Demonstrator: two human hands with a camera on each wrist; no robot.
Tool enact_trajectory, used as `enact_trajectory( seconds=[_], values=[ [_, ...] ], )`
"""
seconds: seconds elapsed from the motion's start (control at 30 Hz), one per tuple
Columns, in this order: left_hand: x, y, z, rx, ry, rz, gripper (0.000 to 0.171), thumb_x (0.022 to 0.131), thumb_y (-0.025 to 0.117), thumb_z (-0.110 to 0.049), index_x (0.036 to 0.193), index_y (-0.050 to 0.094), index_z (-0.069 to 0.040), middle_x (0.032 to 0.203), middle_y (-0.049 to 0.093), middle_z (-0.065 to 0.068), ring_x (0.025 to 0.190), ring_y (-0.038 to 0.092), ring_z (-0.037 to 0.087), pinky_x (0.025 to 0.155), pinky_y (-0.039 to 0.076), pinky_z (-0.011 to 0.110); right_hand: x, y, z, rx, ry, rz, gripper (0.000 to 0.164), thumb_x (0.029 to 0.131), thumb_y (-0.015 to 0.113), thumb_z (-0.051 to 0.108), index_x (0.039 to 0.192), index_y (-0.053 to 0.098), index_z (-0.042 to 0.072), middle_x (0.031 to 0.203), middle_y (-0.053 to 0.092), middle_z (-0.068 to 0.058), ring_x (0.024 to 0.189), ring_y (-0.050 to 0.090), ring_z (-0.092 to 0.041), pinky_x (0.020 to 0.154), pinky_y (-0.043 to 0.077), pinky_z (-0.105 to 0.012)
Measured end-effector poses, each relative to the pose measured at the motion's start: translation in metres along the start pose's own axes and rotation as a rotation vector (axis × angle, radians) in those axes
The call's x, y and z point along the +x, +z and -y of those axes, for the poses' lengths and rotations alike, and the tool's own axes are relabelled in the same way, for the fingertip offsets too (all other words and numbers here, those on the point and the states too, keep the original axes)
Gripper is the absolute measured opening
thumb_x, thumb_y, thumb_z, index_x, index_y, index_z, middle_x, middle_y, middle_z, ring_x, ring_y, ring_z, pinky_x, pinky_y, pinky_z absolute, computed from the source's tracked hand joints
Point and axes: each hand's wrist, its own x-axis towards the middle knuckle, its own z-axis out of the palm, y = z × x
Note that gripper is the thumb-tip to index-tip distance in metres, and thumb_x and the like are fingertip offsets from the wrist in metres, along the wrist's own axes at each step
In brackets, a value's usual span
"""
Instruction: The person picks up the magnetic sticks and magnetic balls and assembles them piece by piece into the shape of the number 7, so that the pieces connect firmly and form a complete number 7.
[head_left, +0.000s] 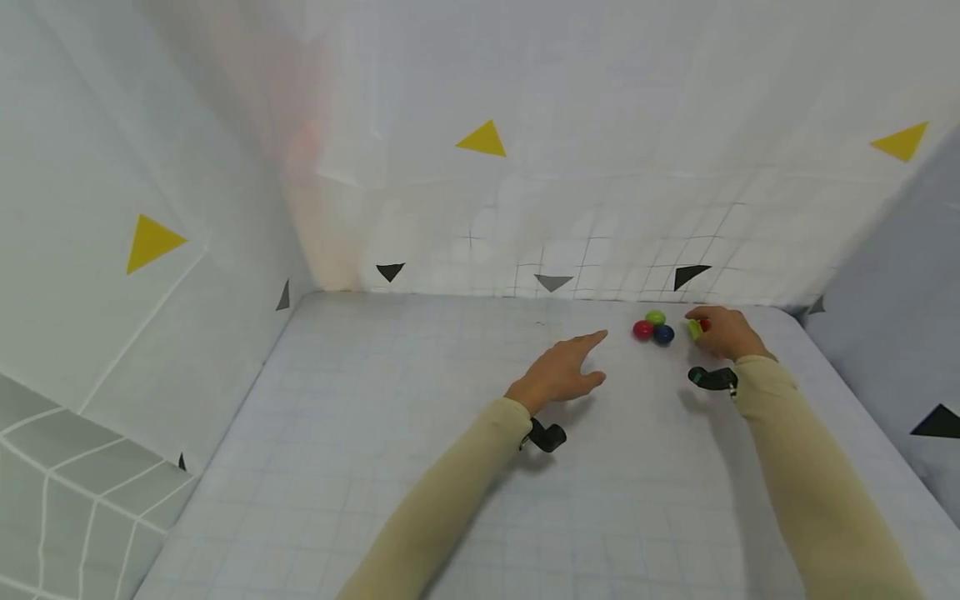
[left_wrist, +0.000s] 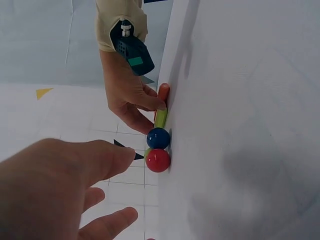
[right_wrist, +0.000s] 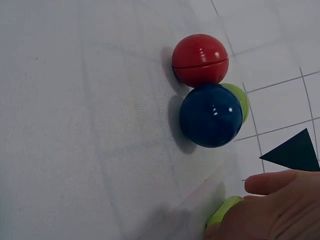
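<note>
My right hand (head_left: 726, 332) is at the table's far right, thumb and fingers around a small lime-green block (left_wrist: 160, 118). Right beside that block is a red rounded piece (left_wrist: 164, 91), partly hidden by the hand. Just left of this hand sit three glossy balls in a tight cluster: red (right_wrist: 200, 60), dark blue (right_wrist: 210, 115) and lime green (head_left: 656, 317). In the right wrist view the blue ball partly covers the green one. My left hand (head_left: 558, 371) hovers left of the balls, its fingers extended and holding nothing.
The white table (head_left: 337, 467) has a faint grid, and a white back wall (head_left: 600, 208) rises behind the balls. Yellow triangles (head_left: 483, 139) and dark triangles (head_left: 390, 272) mark the walls. Each wrist carries a small black camera (head_left: 712, 379).
</note>
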Motion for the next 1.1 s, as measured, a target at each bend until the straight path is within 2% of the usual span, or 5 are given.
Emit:
enact_trajectory(
  seconds=[0.13, 0.3, 0.63, 0.9, 1.1],
  values=[
    [-0.001, 0.0, 0.0, 0.015, -0.009, 0.0, 0.071, 0.105, 0.062, -0.033, 0.167, 0.027, -0.028, 0.165, 0.036, -0.004, 0.149, 0.035, 0.018, 0.119, 0.031, 0.033, 0.003, 0.001, 0.002, -0.004, 0.0, -0.008, 0.055, 0.089, 0.061, -0.002, 0.143, 0.051, -0.007, 0.136, 0.046, -0.041, 0.106, 0.045, -0.051, 0.087, 0.047, -0.064],
    [-0.003, -0.001, 0.0, 0.015, -0.014, -0.002, 0.07, 0.105, 0.062, -0.032, 0.166, 0.028, -0.028, 0.165, 0.036, -0.004, 0.149, 0.035, 0.018, 0.119, 0.03, 0.032, 0.003, 0.001, 0.004, 0.024, -0.012, -0.005, 0.057, 0.09, 0.065, 0.0, 0.145, 0.051, -0.005, 0.139, 0.044, -0.04, 0.106, 0.046, -0.05, 0.083, 0.049, -0.059],
    [-0.002, -0.002, 0.003, 0.017, -0.011, -0.016, 0.07, 0.105, 0.062, -0.033, 0.166, 0.03, -0.027, 0.164, 0.038, -0.003, 0.148, 0.037, 0.018, 0.118, 0.032, 0.033, -0.002, 0.01, 0.027, 0.095, -0.148, -0.037, 0.051, 0.092, 0.076, 0.012, 0.133, 0.056, -0.012, 0.132, 0.056, -0.035, 0.117, 0.053, -0.051, 0.097, 0.046, -0.066],
    [0.0, -0.001, 0.004, 0.004, -0.007, -0.009, 0.07, 0.105, 0.062, -0.033, 0.166, 0.03, -0.027, 0.164, 0.038, -0.003, 0.148, 0.036, 0.017, 0.118, 0.031, 0.032, -0.004, 0.02, 0.034, 0.13, -0.15, -0.099, 0.042, 0.094, 0.08, 0.02, 0.126, 0.063, -0.003, 0.124, 0.063, -0.028, 0.112, 0.051, -0.045, 0.091, 0.047, -0.059],
    [0.0, 0.0, 0.003, -0.008, -0.009, -0.006, 0.07, 0.104, 0.063, -0.032, 0.166, 0.03, -0.026, 0.164, 0.038, -0.003, 0.148, 0.036, 0.017, 0.118, 0.032, 0.032, 0.0, 0.03, 0.033, 0.127, -0.146, -0.15, 0.042, 0.093, 0.082, 0.025, 0.122, 0.064, 0.001, 0.115, 0.068, -0.025, 0.102, 0.059, -0.04, 0.081, 0.048, -0.053]
  ],
)
